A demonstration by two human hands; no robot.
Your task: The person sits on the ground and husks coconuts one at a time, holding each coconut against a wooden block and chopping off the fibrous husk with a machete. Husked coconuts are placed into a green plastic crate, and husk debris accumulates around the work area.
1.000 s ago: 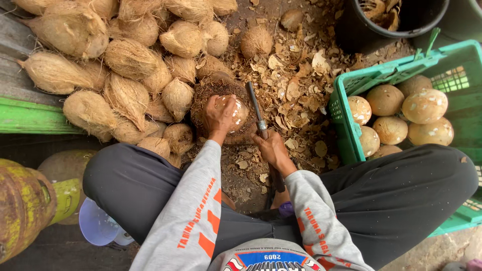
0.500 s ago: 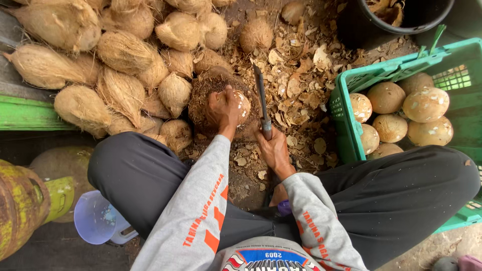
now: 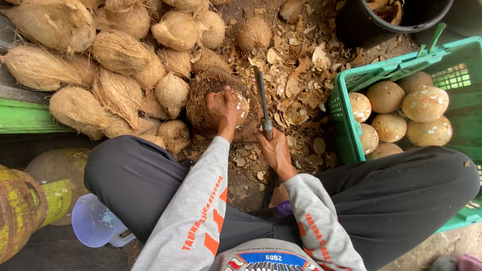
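My left hand (image 3: pixel 220 111) presses down on a partly peeled coconut (image 3: pixel 241 106) that rests on a round, worn wooden block (image 3: pixel 201 95) between my knees. My right hand (image 3: pixel 273 149) grips the handle of a dark-bladed knife (image 3: pixel 262 98), whose blade points away from me just right of the coconut. Brown shell chips (image 3: pixel 296 80) cover the ground around the block.
A heap of fibrous unpeeled coconuts (image 3: pixel 120 65) lies at the upper left. A green plastic crate (image 3: pixel 346 125) at the right holds several peeled coconuts (image 3: pixel 426 104). A black bucket (image 3: pixel 361 25) stands behind it. A pale blue jug (image 3: pixel 95 222) and a green gas cylinder (image 3: pixel 20 211) sit at lower left.
The knife blade has swung from a slant over the coconut to nearly upright beside it. My left hand has kept its hold on the coconut.
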